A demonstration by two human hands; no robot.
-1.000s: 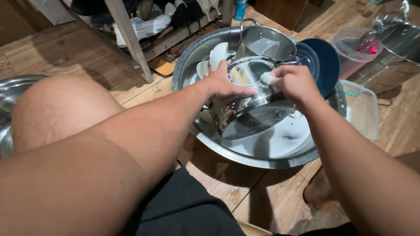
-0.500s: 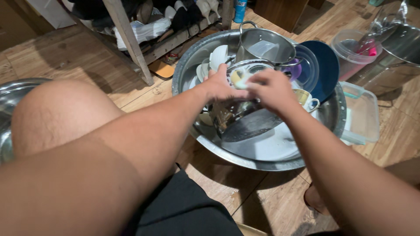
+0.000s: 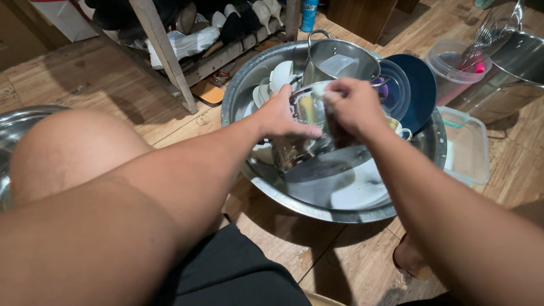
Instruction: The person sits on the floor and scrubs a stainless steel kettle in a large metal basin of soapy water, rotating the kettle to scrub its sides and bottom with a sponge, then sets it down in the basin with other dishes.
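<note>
The left hand grips the rim of a tilted steel pot inside the big metal basin on the floor. The right hand clenches a pale sponge at the pot's upper rim.

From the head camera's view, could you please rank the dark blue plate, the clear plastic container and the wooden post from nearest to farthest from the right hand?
Measured from the right hand:
1. Dark blue plate, just to its right, leaning inside the metal basin.
2. Clear plastic container, further right, on the floor outside the basin.
3. Wooden post, far left, beyond the left hand.
</note>
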